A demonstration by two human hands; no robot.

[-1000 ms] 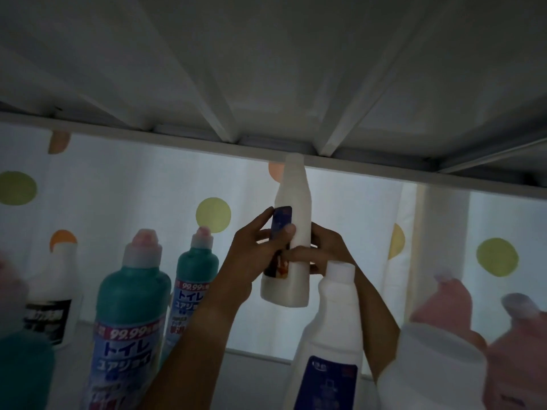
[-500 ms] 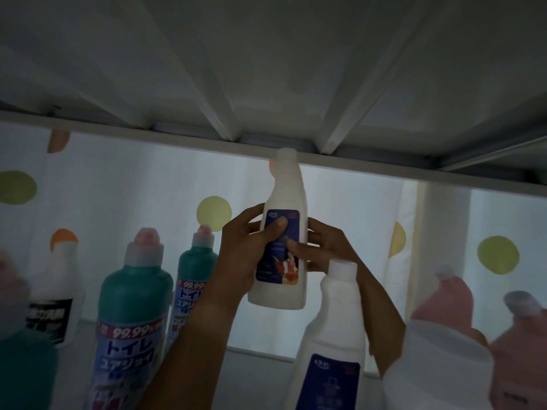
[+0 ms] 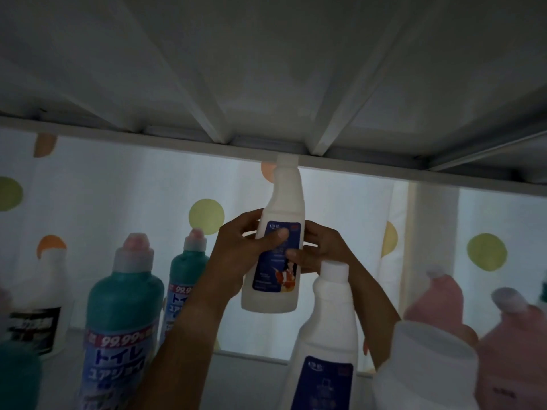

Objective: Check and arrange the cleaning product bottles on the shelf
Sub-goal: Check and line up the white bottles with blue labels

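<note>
A white bottle (image 3: 284,199) with a dark blue label is held up in the air, upright, its cap close under the upper shelf's front rail (image 3: 177,140). My left hand (image 3: 236,255) grips its left side, thumb across the label. My right hand (image 3: 322,250) holds its right side from behind, thumb on the label's lower part. The label faces me. A second white bottle (image 3: 328,327) with the same blue label stands just below and to the right, partly covering my right forearm.
Two teal bottles (image 3: 124,309) (image 3: 183,279) with pink-white caps stand at the left. A white bottle with a black label (image 3: 44,306) is farther left. Pink bottles (image 3: 438,303) (image 3: 515,350) and a white cap (image 3: 426,359) crowd the lower right. A dotted curtain (image 3: 485,253) hangs behind.
The bottle has been turned in my hands so its blue label, seen edge-on before, now faces me fully. It has stayed at about the same height.
</note>
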